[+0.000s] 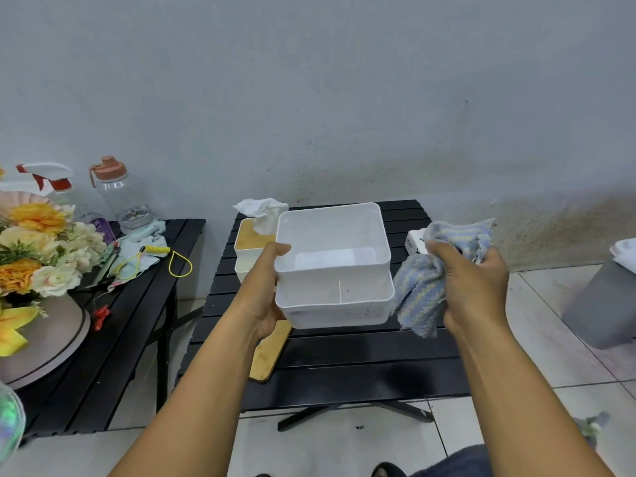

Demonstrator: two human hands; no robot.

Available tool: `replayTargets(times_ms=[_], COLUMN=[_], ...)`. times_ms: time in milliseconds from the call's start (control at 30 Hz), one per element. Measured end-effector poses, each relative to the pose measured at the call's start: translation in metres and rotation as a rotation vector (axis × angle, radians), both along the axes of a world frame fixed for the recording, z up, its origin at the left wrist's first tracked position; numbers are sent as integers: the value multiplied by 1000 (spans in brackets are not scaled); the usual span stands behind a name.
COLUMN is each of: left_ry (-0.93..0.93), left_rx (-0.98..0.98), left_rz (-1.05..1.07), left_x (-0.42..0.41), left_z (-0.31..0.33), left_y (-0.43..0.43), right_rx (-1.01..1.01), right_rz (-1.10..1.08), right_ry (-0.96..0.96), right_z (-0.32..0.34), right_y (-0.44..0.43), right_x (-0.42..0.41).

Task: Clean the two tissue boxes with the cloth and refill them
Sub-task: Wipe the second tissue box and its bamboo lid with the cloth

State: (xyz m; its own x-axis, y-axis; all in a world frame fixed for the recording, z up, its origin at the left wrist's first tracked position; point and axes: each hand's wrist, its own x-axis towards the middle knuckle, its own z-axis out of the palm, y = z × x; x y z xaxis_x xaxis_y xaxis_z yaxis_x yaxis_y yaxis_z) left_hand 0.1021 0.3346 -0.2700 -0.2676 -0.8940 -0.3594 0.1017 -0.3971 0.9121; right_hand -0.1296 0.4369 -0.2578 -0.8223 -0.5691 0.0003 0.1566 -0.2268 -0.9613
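Holding the empty tissue box [334,266] up, cloth ready

The white box is gripped at its left wall by the left hand [265,297], thumb over the rim, and is held above the black surface [344,349]; the striped cloth [420,297] is bunched in the closed fingers [444,253] of the right hand [471,284], just beside the box. With so one-sided a hold, the box could be tipped or dropped once the cloth is pressed in, and the bamboo lid [270,352] at the surface's edge could be knocked off
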Motion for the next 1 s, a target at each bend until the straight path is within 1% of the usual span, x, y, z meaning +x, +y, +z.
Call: replayTargets(times_ms=[67, 167, 233, 300, 433, 500, 567, 633, 700, 800, 833, 867, 933, 1000], left_ry=[-16, -9, 2, -8, -34, -37, -39, -31, -27, -23, -24, -26, -35, -52], left_rx=[-6, -10, -10, -19, -25, -23, -27, -28, -20, -15, -18, -20, -20, -18], left_rz=[2, 33, 34, 33, 33, 24, 8, 4, -1, 1, 0, -3, -5, -1], left_x=[-6, -14, -17, -19, -19, -19, -21, -23, -26, -29, -29, -29, -30, -30], left_z=[-2, -2, -1, -1, -4, -6, -7, -7, -7, -5, -5, -5, -5, -5], left_y=[4, 9, 10, 10, 9, 8, 7, 7, 8, 10, 10, 11, 12, 13], right_rx=[91, 157, 223, 309, 530, 592, 673, 687, 713, 898, 938, 969, 1027, 1077], right_rz=[-13, 7, 27, 41, 109, 139, 121, 86, 143, 318, 329, 296, 184, 158], right_ry=[78, 86, 146, 221, 247, 287, 422, 537, 519, 467, 475, 524, 701, 803], right_z=[-9, -22, -32, -44, -59, -61, -60, -58, -66, -92, -97, -101, -101, -97], right_y=[0, -1, -4, -8, -12, -12, -12, -13, -14, -10, -8, -7, -10, -16], right_x=[-9, -23, -34, -46, -66, -76, -80, -79, -79, -82, -81, -80, -76, -72])
